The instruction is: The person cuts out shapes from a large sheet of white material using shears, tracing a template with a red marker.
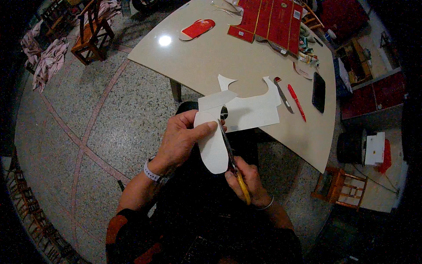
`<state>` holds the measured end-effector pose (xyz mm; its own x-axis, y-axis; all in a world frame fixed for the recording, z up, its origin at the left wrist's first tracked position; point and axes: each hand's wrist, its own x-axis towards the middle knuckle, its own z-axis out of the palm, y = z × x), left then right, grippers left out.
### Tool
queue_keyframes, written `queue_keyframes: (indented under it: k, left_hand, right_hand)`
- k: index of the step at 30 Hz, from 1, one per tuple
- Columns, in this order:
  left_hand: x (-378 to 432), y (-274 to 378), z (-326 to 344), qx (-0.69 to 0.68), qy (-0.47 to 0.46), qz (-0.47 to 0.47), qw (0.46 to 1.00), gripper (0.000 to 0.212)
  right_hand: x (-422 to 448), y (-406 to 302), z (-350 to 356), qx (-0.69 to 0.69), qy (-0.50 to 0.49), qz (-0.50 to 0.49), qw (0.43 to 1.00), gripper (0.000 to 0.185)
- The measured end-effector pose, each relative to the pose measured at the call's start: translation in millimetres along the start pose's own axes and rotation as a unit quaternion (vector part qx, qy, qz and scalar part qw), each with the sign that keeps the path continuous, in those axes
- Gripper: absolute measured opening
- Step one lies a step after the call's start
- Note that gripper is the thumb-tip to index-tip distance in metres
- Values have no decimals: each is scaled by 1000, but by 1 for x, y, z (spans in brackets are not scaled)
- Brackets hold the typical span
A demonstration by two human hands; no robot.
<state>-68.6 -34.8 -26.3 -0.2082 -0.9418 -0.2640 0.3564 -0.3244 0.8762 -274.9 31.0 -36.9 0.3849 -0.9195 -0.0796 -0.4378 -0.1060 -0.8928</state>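
Pinched in my left hand (184, 138) is a white card piece (213, 153) with a rounded, sole-like lower end, the thumb pressing on its face. My right hand (247, 181) grips scissors with yellow handles (243, 186). Their dark blades lie along the right edge of the card, close to my left fingertips. Beyond my left hand, a flap of white card (216, 100) juts up from the held piece. A larger white card offcut (252, 110) with curved cutouts overhangs the table's near edge; whether it joins the held piece I cannot tell.
On the cream table (197, 62) lie a red-and-white sole-shaped cutout (198, 29), a flattened red carton (272, 21), a red pen (297, 103), a dark curved strip (283, 95) and a black phone (318, 92). Wooden chairs stand left (92, 39) and right (339, 188).
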Motion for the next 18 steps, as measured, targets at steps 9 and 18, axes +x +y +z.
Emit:
queue_keyframes:
  k: [9,18]
  left_hand:
    - [0,0,-4,6,-3,-12,1000,19]
    - [-4,-2,-1,54,-17,-23,998,18]
  right_hand:
    - [-2,0,0,-8,0,-2,1000,18]
    - [2,4,1,19,-4,-3,1000,29]
